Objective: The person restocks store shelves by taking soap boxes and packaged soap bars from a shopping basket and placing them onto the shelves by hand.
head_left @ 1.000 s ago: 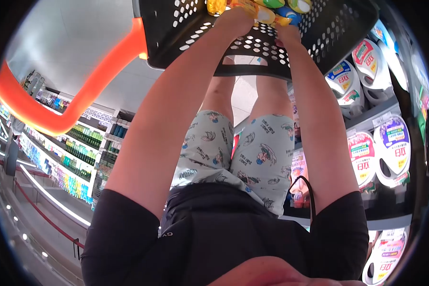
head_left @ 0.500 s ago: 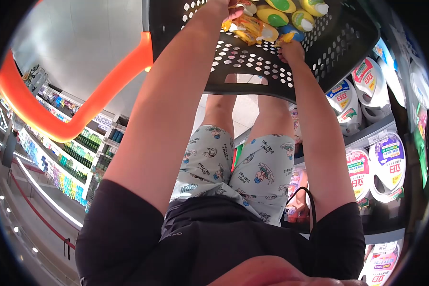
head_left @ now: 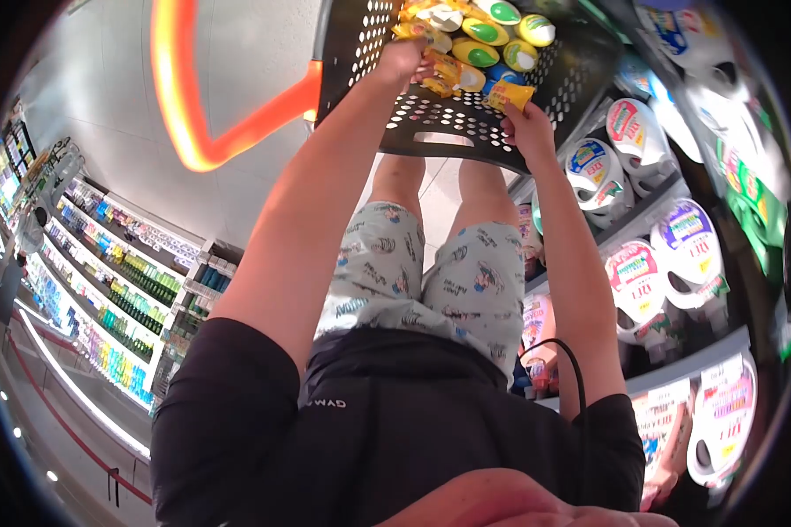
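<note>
A black perforated shopping basket (head_left: pixel 431 132) fills the top of the head view. In it lie bottles with yellow bodies and green or white ends (head_left: pixel 483 54), yellow packets (head_left: pixel 455 75) and something blue (head_left: pixel 499 75). My right hand (head_left: pixel 532 136) is at the basket's near right side, its fingers closed on a small yellow packet (head_left: pixel 511 94). My left hand (head_left: pixel 402 63) reaches over the left part of the basket. Its fingers are curled against a yellow packet (head_left: pixel 420 32), and the grip itself is partly hidden.
An orange handle (head_left: pixel 268 110) sticks out from the basket's left side. On the right, shelves (head_left: pixel 606 230) carry large white detergent jugs (head_left: pixel 687 253). Far left stand long shelves of bottles (head_left: pixel 123 307). My legs (head_left: pixel 483 189) are just under the basket's near edge.
The basket and both hands now sit lower in view, showing more of the contents. The yellow packet in my right hand shows more fully. My left hand has shifted slightly left within the view.
</note>
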Demonstrator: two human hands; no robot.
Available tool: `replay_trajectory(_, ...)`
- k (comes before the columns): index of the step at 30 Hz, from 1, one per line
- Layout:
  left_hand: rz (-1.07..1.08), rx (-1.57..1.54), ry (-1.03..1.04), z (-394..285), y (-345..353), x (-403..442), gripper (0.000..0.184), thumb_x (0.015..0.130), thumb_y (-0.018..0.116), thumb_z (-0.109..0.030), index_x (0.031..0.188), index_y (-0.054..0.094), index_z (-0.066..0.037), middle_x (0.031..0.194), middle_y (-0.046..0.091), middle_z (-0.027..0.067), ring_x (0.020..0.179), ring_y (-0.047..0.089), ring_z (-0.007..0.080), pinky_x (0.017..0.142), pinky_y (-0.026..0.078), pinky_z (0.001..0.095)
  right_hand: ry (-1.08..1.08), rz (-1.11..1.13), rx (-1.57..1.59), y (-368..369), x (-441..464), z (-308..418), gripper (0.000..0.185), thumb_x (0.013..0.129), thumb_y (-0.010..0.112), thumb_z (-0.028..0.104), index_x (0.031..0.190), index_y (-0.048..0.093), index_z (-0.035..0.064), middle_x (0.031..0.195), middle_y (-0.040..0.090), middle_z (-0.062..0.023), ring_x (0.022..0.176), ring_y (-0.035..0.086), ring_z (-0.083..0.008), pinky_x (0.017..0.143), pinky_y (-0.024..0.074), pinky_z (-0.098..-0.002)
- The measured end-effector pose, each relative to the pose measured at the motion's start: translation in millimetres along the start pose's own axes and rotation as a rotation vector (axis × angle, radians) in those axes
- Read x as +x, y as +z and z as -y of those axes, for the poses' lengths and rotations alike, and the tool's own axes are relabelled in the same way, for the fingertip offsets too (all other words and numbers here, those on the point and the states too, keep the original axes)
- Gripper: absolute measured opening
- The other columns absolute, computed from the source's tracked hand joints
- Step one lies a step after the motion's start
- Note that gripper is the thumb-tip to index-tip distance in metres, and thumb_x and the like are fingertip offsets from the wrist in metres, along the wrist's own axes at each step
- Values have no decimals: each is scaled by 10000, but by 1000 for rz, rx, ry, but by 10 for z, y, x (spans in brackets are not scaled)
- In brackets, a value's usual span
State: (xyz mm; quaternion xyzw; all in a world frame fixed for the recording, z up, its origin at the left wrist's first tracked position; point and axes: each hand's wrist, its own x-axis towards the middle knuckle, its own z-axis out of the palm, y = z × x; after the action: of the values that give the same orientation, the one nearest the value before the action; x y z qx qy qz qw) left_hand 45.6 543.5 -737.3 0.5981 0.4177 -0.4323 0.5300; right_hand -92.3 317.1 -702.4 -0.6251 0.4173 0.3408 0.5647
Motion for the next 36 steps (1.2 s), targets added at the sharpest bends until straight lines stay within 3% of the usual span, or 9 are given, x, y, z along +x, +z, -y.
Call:
replay_trajectory(3, 108, 107, 183, -30, -11, -861, 386, 979, 571, -244, 1263, 533, 14, 1181, 614, 102, 1038, 616, 204, 852, 530, 338, -140, -4, 69, -262, -669, 207, 314, 947, 637, 290, 1108, 656, 21, 884, 650, -27, 763, 612, -75, 601, 544, -252)
replay_trajectory(7, 317, 340, 345, 59, -323, -1789, 274, 935, 604, -196, 1123, 665, -5, 986, 688, 15, 910, 602, 122, 787, 473, 284, -347, 90, 411, -607, -1904, 738, 290, 955, 622, 172, 1178, 639, -14, 1097, 680, -53, 945, 643, -114, 846, 548, -286)
replay_trajectory(9, 477, 241, 506, -139, -395, -2708, 298, 944, 576, -160, 1178, 649, 9, 1079, 687, 33, 996, 595, 111, 909, 444, 263, -380, 139, 533, -776, -2553, 986, 264, 949, 606, 115, 1168, 634, -30, 1111, 675, -90, 994, 651, -172, 866, 562, -346)
replay_trajectory(11, 709, 47, 418, -116, -532, -3142, 317, 961, 554, -124, 1226, 603, 43, 1177, 659, 73, 1076, 599, 126, 951, 450, 261, -435, 219, 717, -871, -3172, 1177, 258, 939, 597, 82, 1166, 627, -38, 1134, 668, -120, 1023, 655, -214, 881, 567, -389)
replay_trajectory(16, 913, -210, 366, -171, -764, -4157, 344, 957, 566, -99, 1255, 551, 72, 1228, 633, 138, 1136, 612, 221, 1007, 483, 361, -593, 343, 894, -1028, -4299, 1355, 318, 950, 529, 77, 1238, 559, -55, 1205, 638, -167, 1051, 655, -264, 900, 565, -403)
replay_trajectory(24, 1060, -146, 470, -488, -686, -4688, 324, 947, 570, -100, 1234, 570, 49, 1217, 641, 157, 1112, 631, 258, 1004, 501, 465, -720, 55, 1231, -1196, -4758, 1082, 415, 916, 547, 191, 1285, 502, 7, 1187, 631, -102, 1039, 649, -209, 795, 563, -297)
replay_trajectory(31, 1052, -171, 469, -767, -99, -4856, 239, 926, 550, 8, 1151, 622, 43, 1066, 679, 93, 969, 678, 174, 745, 557, 259, -819, 67, 1293, -1934, -4619, 1116, 305, 961, 551, 191, 1232, 542, 49, 1125, 654, -59, 994, 666, -154, 742, 583, -253)
replay_trajectory(34, 1061, -64, 480, -1038, 352, -5087, 229, 919, 549, 19, 1134, 627, 41, 1083, 674, 109, 937, 677, 177, 743, 554, 259, -807, -14, 1356, -2415, -4497, 1240, 242, 956, 591, 161, 1177, 588, 63, 1055, 675, -44, 962, 665, -136, 737, 575, -247)
replay_trajectory(36, 1046, -50, 544, -1193, 809, -5208, 226, 912, 550, 7, 1128, 608, 43, 1089, 660, 122, 989, 661, 200, 848, 555, 304, -772, -162, 1383, -2759, -4355, 1390, 223, 959, 604, 172, 1157, 603, 70, 1022, 682, -36, 911, 669, -132, 724, 564, -237)
